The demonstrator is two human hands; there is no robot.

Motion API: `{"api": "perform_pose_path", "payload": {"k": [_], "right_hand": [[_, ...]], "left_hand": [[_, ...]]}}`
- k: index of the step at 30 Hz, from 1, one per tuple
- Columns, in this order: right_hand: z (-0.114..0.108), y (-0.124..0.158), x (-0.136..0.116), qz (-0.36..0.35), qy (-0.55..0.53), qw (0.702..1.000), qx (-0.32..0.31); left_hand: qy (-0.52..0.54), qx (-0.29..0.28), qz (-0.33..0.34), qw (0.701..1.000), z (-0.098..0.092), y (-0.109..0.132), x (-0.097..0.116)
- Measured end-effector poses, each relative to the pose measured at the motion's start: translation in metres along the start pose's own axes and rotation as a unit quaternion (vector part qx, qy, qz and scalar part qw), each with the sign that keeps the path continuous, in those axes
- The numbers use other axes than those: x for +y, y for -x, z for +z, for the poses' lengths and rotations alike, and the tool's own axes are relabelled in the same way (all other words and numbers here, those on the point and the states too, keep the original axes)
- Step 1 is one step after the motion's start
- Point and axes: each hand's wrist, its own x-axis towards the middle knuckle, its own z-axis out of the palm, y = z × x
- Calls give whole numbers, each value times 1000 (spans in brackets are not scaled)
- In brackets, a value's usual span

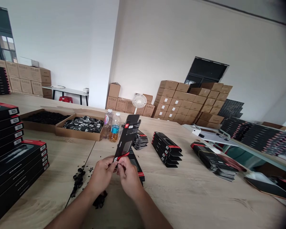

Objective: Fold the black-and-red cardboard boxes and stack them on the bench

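Both my hands meet over the wooden table (186, 197) and hold one slim black box with a red edge (127, 138), standing upright and tilted to the right. My left hand (102, 174) pinches its lower end from the left. My right hand (128, 176) grips the same end from the right, fingers curled. Under my hands lies another flat black box (137, 168). Small black parts (79, 178) lie scattered on the table just left of my left hand.
Stacks of black boxes (11, 159) stand at the left, more rows (166, 149) and piles (214, 160) to the right. Two open cartons (82, 125) and two bottles (112, 127) sit behind. Cardboard boxes (190, 101) and a fan (139, 102) line the wall.
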Motion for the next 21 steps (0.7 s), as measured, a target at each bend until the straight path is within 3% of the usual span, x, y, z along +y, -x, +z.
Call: {"api": "perform_pose_path", "payload": {"k": [4, 7, 9, 10, 12, 14, 16, 18, 19, 21], "right_hand": [[-4, -2, 1, -3, 17, 1000, 0], [-17, -9, 6, 33, 4, 992, 118], [-27, -14, 9, 67, -47, 975, 205], [-31, -16, 10, 87, -88, 970, 210], [-35, -16, 10, 132, -187, 964, 140], [-33, -11, 7, 171, -268, 948, 20], [-28, -5, 1, 194, -287, 933, -100], [-25, 0, -7, 200, -247, 929, -191], [-25, 2, -11, 197, -214, 934, -205], [-28, 1, -17, 179, -171, 957, -152]], "left_hand": [[54, -6, -63, 997, 0, 0, 2], [90, -9, -93, 992, -1, -2, 8], [104, -23, -65, 992, -1, -2, 13], [114, -36, -49, 992, -2, -2, 15], [160, -60, -60, 983, -3, 0, 19], [250, -65, -139, 956, -7, 4, 23], [368, -64, -226, 899, -12, 6, 27], [463, -61, -270, 842, -18, 6, 32], [488, -54, -281, 825, -20, 6, 35], [484, -32, -313, 816, -22, 5, 38]]}}
